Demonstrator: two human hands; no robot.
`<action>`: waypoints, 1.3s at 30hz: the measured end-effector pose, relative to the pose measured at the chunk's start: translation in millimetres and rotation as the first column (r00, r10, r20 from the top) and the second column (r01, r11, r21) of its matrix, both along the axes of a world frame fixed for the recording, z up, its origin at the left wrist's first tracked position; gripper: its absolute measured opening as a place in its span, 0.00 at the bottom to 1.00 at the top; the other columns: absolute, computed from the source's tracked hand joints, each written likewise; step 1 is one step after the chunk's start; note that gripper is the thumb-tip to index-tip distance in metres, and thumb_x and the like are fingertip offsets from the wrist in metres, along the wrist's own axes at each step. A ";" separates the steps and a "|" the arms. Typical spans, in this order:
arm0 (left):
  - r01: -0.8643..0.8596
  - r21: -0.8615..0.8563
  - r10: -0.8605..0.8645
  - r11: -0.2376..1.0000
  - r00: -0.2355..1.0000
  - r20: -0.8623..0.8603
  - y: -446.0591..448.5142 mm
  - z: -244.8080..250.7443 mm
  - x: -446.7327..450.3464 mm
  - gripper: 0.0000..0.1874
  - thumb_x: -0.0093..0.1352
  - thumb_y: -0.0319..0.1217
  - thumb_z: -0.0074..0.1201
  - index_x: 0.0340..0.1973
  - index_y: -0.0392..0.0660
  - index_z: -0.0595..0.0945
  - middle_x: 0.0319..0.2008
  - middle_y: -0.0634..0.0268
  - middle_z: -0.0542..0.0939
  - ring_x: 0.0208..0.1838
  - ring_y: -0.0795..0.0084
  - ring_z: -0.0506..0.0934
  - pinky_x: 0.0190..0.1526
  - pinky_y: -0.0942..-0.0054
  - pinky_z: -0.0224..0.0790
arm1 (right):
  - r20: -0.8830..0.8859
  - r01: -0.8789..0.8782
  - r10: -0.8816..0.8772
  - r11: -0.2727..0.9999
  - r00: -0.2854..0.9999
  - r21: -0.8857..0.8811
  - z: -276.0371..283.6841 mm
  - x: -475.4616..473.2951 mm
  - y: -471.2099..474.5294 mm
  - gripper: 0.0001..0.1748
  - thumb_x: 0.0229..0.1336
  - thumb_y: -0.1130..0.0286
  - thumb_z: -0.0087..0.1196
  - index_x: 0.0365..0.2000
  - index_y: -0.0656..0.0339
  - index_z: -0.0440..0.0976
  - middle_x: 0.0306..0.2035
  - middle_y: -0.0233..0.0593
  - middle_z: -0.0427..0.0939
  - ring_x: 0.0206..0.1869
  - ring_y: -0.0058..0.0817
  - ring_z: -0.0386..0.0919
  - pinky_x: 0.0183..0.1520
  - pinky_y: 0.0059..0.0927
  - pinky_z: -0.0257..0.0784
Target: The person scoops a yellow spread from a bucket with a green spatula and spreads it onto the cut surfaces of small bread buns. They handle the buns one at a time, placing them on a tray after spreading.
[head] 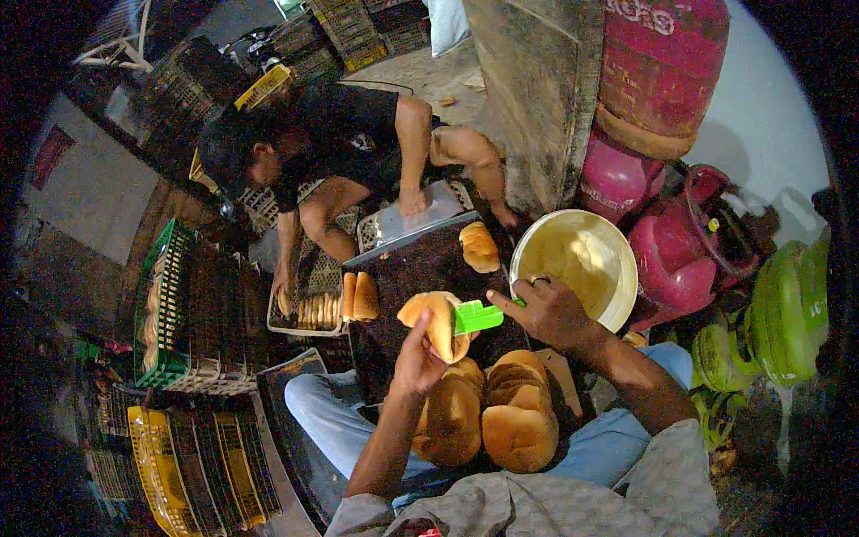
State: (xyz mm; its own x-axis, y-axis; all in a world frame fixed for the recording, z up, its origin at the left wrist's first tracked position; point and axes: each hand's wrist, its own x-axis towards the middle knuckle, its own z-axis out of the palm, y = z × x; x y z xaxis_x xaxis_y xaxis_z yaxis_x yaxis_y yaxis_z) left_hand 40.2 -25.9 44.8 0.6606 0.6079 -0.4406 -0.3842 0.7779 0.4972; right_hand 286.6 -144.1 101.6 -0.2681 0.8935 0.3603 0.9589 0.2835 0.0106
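My left hand grips a split bread roll, its cut side open toward the right. In my right hand is a bright green plastic spatula, its blade against the opening of the roll. Just beyond the right hand stands a round white bucket with pale yellow spread inside, partly hidden by that hand. Two rows of golden-brown bread lie close to my lap, below the hands. On the dark tabletop rest a roll at the far right and a pair of rolls at the left.
Across the table a person in black sits with one hand at a tray of rolls. Stacked crates and yellow crates stand left. Pink gas cylinders and green cylinders crowd the right, beside a board.
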 end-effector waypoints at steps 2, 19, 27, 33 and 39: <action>-0.086 -0.044 0.083 0.995 0.995 -0.057 -0.6 0.9 -3.4 0.25 0.76 0.39 0.54 0.63 0.40 0.70 0.57 0.53 0.78 0.60 0.58 0.78 0.62 0.59 0.75 | -0.004 -0.050 0.050 0.999 0.999 0.019 0.3 -1.3 0.0 0.25 0.59 0.65 0.50 0.58 0.52 0.74 0.39 0.39 0.76 0.45 0.38 0.79 0.44 0.39 0.78; 0.814 0.580 0.687 -0.022 0.434 -0.583 153.5 -234.9 -8.4 0.32 0.68 0.28 0.55 0.68 0.46 0.65 0.63 0.56 0.72 0.62 0.52 0.74 0.65 0.57 0.67 | -0.305 0.382 -0.430 0.901 0.850 -0.207 -34.1 135.1 -2.9 0.24 0.56 0.65 0.57 0.54 0.48 0.78 0.39 0.49 0.76 0.43 0.51 0.78 0.44 0.49 0.78; 0.834 -0.323 0.318 -0.448 -0.189 -0.929 245.5 -206.4 78.9 0.30 0.70 0.43 0.53 0.64 0.42 0.71 0.60 0.46 0.76 0.61 0.42 0.74 0.63 0.50 0.68 | -0.271 0.389 -0.724 0.602 0.634 -0.697 -75.7 162.1 -0.5 0.17 0.58 0.69 0.56 0.48 0.54 0.81 0.40 0.51 0.79 0.46 0.49 0.79 0.48 0.46 0.76; 0.886 0.392 0.393 -0.247 0.461 -0.796 151.6 -147.2 80.3 0.38 0.73 0.51 0.53 0.68 0.36 0.68 0.62 0.39 0.73 0.63 0.37 0.72 0.66 0.52 0.65 | -0.189 0.434 -0.812 0.474 0.553 -0.766 -129.3 174.9 10.3 0.18 0.60 0.71 0.49 0.50 0.59 0.79 0.46 0.52 0.79 0.50 0.52 0.79 0.52 0.47 0.76; 0.738 0.646 0.277 -0.196 0.673 -0.685 -11.8 14.2 -40.8 0.45 0.65 0.40 0.66 0.72 0.37 0.62 0.68 0.37 0.66 0.68 0.35 0.66 0.68 0.49 0.62 | -0.213 0.687 -0.906 0.418 0.366 -0.595 -215.8 202.3 8.4 0.20 0.62 0.74 0.43 0.51 0.64 0.76 0.53 0.54 0.79 0.53 0.55 0.78 0.56 0.47 0.75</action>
State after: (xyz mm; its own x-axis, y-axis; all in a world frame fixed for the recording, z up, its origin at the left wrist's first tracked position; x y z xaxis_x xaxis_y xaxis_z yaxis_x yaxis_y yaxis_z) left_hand -0.5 -37.7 59.0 0.8737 0.4785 0.0881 0.3375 -0.7265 0.5985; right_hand 488.9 -135.6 -114.2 0.7416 0.6417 -0.1955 0.5523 -0.7495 -0.3651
